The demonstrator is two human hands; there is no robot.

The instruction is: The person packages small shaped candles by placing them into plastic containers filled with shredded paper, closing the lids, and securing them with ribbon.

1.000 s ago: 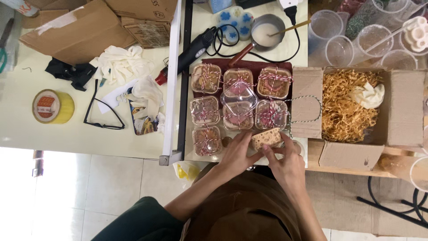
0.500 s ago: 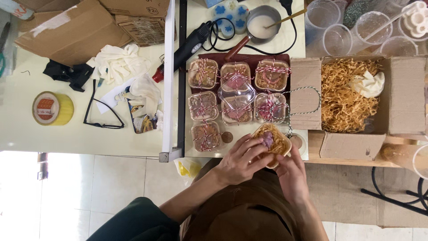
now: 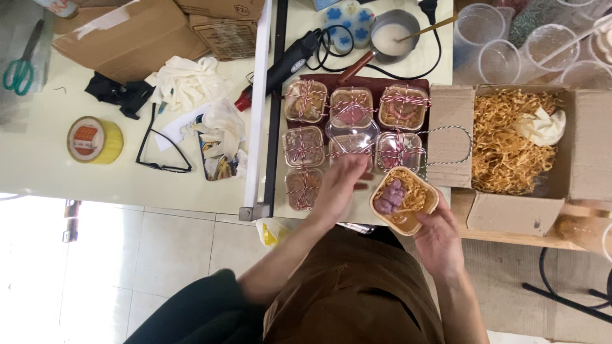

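My right hand (image 3: pixel 438 237) holds a small brown box (image 3: pixel 404 200) from below, near the table's front edge. The box is uncovered and holds straw-coloured shredded paper and a purple piece. My left hand (image 3: pixel 339 185) reaches forward over the dark red tray (image 3: pixel 376 84), fingers apart, its tips at a clear plastic lid (image 3: pixel 352 131) lying among the boxes. On the tray stand several lidded small boxes tied with red-and-white string (image 3: pixel 305 100).
A cardboard carton (image 3: pixel 510 137) of shredded paper stands right of the tray. Behind are a small saucepan (image 3: pixel 395 32), a black heat tool (image 3: pixel 287 62) with its cable and clear cups (image 3: pixel 500 60). Left lie glasses (image 3: pixel 162 153), yellow tape (image 3: pixel 94 140), scissors (image 3: pixel 20 67) and white gloves (image 3: pixel 186 79).
Both hands held the small box a second ago. My left hand has let go and reached forward to the tray. My right hand has moved the box to the right.
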